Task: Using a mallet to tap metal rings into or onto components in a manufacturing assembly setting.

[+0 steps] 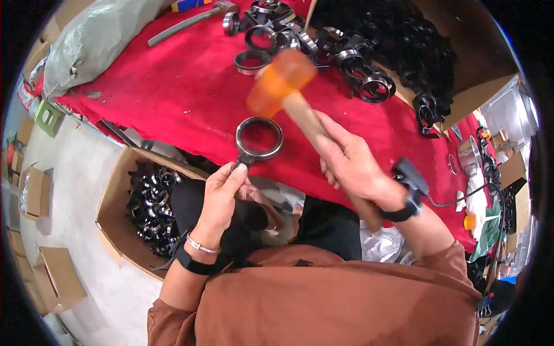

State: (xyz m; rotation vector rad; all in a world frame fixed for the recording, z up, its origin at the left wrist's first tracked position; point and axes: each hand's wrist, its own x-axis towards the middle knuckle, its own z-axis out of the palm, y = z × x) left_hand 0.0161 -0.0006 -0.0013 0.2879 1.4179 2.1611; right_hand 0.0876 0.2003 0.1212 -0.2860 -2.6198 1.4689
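Between the fingers of my left hand is the short handle of a black ring-shaped part with a shiny metal inner band. Its round end rests on or just above the red cloth near the table edge; I cannot tell which. My right hand is wrapped round the wooden shaft of a mallet with an orange, see-through head. The mallet head is raised beyond the ring and slightly blurred. More black-and-metal rings lie in a heap past the mallet.
An open cardboard box full of metal-banded rings stands left of my lap. Another carton at the far right holds black parts. A metal hammer and a grey-green plastic bag lie at the far left. A cable runs from my right wrist.
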